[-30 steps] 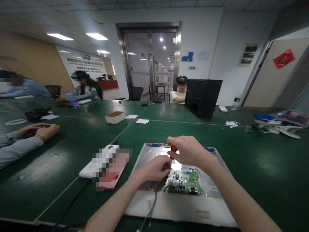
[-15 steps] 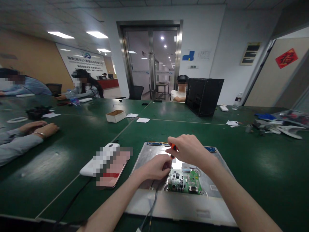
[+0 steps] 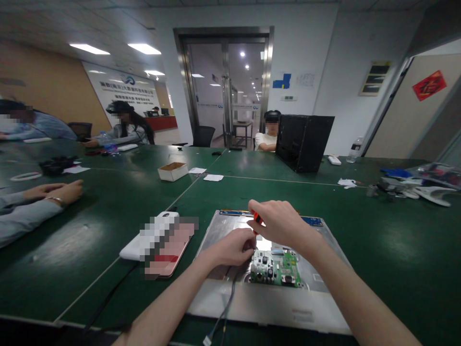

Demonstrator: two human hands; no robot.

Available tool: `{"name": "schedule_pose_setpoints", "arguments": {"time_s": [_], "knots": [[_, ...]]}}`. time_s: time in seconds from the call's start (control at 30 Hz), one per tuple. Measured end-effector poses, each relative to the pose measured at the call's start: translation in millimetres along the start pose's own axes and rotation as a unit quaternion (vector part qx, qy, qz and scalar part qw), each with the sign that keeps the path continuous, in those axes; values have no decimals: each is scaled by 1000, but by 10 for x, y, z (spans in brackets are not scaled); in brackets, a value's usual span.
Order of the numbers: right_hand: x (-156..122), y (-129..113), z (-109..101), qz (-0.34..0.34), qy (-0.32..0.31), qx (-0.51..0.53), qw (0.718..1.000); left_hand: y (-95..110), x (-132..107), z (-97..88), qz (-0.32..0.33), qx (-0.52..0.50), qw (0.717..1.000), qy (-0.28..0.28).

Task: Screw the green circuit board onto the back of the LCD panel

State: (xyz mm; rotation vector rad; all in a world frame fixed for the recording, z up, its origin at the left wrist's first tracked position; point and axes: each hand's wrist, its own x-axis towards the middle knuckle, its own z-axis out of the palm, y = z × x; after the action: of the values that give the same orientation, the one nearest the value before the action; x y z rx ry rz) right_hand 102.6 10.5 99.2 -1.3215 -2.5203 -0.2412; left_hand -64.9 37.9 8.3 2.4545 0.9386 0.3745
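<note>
A flat metal display panel (image 3: 259,307) lies on the green table with a green circuit board (image 3: 275,269) on its back. My right hand (image 3: 279,221) is closed around the orange and black handle of a screwdriver (image 3: 257,218), held upright over the board's upper left corner. My left hand (image 3: 237,246) is closed low beside that corner, its fingertips by the screwdriver's shaft; whatever they pinch is hidden. A cable (image 3: 230,300) runs from under my left hand over the panel's front edge to a white plug. Along the far edge runs a thin blue board strip (image 3: 312,221).
Left of the panel lie a white power bank (image 3: 133,247) and a pink phone (image 3: 173,254), partly pixelated. Farther off stand a small open box (image 3: 173,171) and a black computer case (image 3: 306,144). Loose parts (image 3: 406,185) lie at right. Another person's hands (image 3: 59,192) rest at left.
Both my hands stay at the same corner of the board, with only a slight shift of my right hand on the screwdriver. The other person's hands at left moved slightly left.
</note>
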Motion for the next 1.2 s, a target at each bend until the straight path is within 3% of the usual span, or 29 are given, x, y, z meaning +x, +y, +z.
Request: {"name": "schedule_pose_setpoints", "arguments": {"time_s": [0.97,1.2], "knots": [[-36,6,-12,-21,-19,44,999,-72,16,33,17,-4,1000,8],[-9,-14,-8,1,-7,-21,1000,-52,7,10,6,-3,1000,-8]]}}
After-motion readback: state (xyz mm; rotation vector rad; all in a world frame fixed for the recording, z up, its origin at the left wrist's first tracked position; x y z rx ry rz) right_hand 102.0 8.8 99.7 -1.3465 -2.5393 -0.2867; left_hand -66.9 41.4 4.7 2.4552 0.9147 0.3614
